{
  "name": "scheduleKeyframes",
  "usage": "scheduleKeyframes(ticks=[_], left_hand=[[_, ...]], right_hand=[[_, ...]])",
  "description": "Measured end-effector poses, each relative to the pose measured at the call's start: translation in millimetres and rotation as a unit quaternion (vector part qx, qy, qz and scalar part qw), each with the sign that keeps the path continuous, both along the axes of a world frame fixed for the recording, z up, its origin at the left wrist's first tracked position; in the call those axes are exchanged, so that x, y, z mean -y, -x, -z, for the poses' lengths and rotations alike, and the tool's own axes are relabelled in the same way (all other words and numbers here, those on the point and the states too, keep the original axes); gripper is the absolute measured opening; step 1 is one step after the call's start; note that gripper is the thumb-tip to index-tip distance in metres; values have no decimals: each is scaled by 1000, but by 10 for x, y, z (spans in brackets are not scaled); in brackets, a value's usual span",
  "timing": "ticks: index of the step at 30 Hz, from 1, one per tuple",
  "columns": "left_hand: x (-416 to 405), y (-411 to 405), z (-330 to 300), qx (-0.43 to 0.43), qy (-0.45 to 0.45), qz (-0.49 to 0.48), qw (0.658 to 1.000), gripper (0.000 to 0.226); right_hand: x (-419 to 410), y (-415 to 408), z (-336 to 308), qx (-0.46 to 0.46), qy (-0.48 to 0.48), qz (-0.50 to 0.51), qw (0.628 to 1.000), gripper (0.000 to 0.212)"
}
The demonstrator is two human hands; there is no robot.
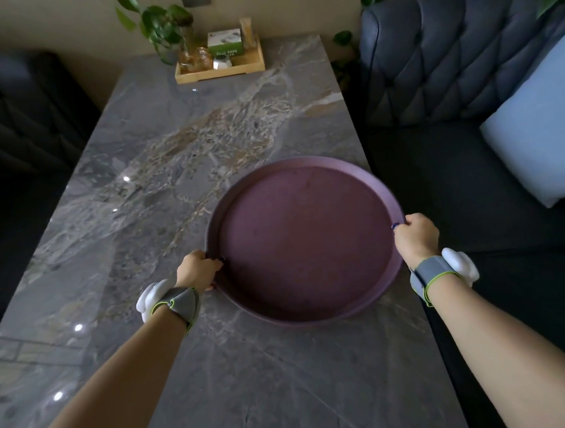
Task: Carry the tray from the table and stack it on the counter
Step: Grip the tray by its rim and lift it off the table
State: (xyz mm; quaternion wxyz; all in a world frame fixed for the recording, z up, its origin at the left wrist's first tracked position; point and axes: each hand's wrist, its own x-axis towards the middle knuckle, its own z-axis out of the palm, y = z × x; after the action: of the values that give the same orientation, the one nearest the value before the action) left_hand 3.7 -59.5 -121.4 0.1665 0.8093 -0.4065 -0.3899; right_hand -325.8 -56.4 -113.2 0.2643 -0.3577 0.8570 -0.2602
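From the head camera, both bare forearms reach forward over the table [159, 195] to a round tray [305, 242], one hand at each side of it. The left hand [198, 270] is curled over the tray's left rim, fingers wrapped around the lip and the thumb tucked just inside it — a closed grasp. The right hand [416, 238] mirrors it on the tray's right rim, knuckles up, fingers folded over the edge and clamped on it. Each wrist wears a grey band [180, 303] edged in bright green, with a smooth white rounded pod on the outer side.

The tray is a wide, shallow disc in a matte plum colour, with a low raised lip and a flat, faintly scuffed floor. It sits at the table's right edge, its right rim reaching slightly past that edge; whether its base rests flat on the stone or is just lifted is hard to tell from this angle.

The table is a long slab of polished grey stone, veined with tan and white, glossy enough to show small light spots. Beyond the tray, at the table's far end, a rectangular wooden tray [219, 68] holds glass jars and a green-and-white box. To the tray's right stands a dark blue tufted sofa [448, 68] with a pale blue cushion [542, 118].
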Motion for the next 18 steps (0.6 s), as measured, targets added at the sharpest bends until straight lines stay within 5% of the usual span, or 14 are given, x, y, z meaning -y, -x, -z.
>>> scheduleKeyframes(ticks=[18], left_hand=[[-916,-283,-1091,-29,143,-18,989,28]], right_hand=[[-910,-388,-1036,63,130,68,987,29]])
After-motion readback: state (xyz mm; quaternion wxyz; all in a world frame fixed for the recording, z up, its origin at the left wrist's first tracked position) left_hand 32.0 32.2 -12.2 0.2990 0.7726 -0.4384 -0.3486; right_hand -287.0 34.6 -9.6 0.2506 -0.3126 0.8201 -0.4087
